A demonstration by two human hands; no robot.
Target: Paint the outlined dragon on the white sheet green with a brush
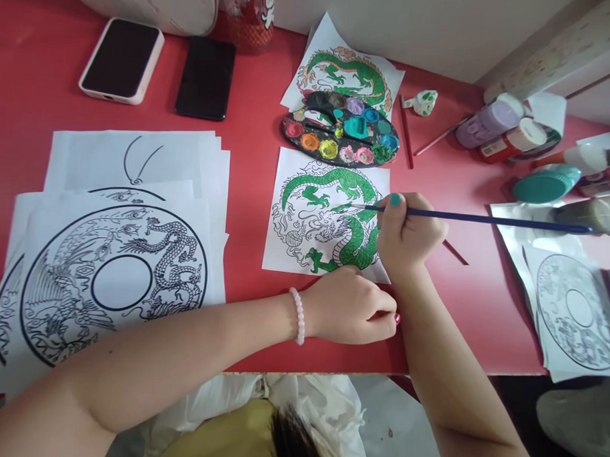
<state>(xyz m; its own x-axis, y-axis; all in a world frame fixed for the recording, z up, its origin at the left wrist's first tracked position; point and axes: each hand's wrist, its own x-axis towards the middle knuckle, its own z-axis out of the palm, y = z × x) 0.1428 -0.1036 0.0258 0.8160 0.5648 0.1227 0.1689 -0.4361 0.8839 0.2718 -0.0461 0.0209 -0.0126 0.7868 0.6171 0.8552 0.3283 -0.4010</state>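
A thin blue paintbrush (485,219) is gripped in my right hand (412,235), its tip touching the dragon picture (294,245). Much of that dragon's body is painted green, while its head and the flames around it are bare black outline. My left hand (349,307), with a beaded bracelet (298,315) on the wrist, rests curled closed over the sheet's lower edge. Just above the sheet lies a black palette (284,129) with wells of many colours, overlapping a second dragon picture (348,63) in green and orange.
Printed line-art sheets (120,282) are stacked on the left of the red table (260,93). Behind them lie a white-edged device (121,61) and a black phone (205,77). Paint bottles (489,120), a crumpled tissue (423,102) and more sheets (577,311) are on the right.
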